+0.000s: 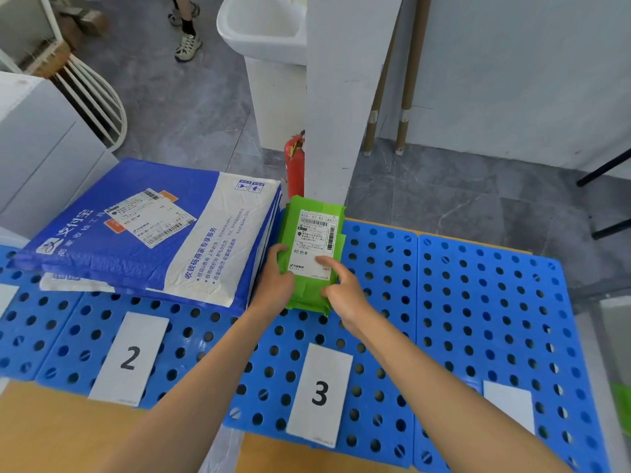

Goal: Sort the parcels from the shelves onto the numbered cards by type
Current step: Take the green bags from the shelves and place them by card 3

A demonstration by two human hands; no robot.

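Green parcel [307, 295] lies flat, long axis pointing away; L hand [275, 278] + R hand [341, 288] fingers grasp it.

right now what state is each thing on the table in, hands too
green parcel, label up, held by both hands
left hand, grips parcel's left edge
right hand, holds its near end, index on label
blue mailers, stacked, top label up
card 2, flat, uncovered
card 3, flat, uncovered
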